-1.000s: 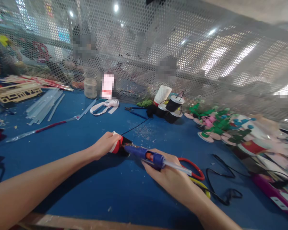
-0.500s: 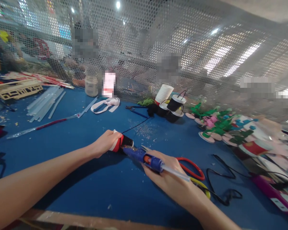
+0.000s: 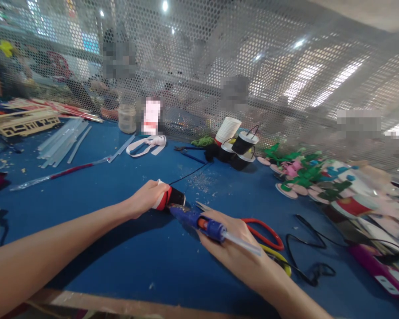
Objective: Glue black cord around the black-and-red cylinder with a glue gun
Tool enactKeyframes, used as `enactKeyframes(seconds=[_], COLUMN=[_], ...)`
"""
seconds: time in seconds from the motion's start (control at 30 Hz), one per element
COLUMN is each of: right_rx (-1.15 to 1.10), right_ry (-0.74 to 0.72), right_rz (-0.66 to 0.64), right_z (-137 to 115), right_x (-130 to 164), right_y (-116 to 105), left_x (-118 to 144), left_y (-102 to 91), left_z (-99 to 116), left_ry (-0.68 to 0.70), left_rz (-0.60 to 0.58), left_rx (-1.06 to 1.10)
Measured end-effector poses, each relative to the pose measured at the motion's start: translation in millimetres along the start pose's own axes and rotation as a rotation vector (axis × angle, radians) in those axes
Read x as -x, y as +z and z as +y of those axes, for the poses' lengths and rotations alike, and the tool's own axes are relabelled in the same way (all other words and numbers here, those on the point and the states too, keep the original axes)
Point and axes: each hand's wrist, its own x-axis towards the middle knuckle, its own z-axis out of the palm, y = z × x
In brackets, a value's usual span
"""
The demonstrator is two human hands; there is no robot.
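head view, left hand: left hand (image 3: 148,198) is wrapped round a little red, white and black roll (image 3: 169,198); roll lies on its side on the blue desk (image 3: 126,248), pretty much dead centre
head view, right hand: right hand (image 3: 234,248) is closed round a blue glue gun (image 3: 199,219); nozzle sits right at the roll's black end, looks like touching; clear stick pokes out the back
head view, nearby: red-handled scissors (image 3: 262,231) just beside the right hand; black thread spools (image 3: 239,148) and a white paper cup (image 3: 226,130) further back by the mesh screen (image 3: 252,79); loose glue sticks (image 3: 61,141) way off to the left
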Motion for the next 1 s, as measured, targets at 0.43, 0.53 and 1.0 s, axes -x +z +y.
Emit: enactKeyframes(seconds=[0.43, 0.53, 1.0], right_rx=[-0.027, -0.029, -0.021], right_ry=[0.077, 0.056, 0.062], right_rz=[0.16, 0.171, 0.112], right_z=[4.5, 3.3, 6.7], right_x=[-7.5, -8.1, -7.0], right_y=[-3.7, -5.0, -6.3], left_x=[2.2, 3.0, 3.0], left_y=[-2.9, -3.7, -6.4], left_z=[-0.2, 0.2, -2.3], left_ry=[0.121, 0.141, 0.172], left_rz=[-0.086, -0.093, -0.144], left_rx=[-0.169, -0.205, -0.306])
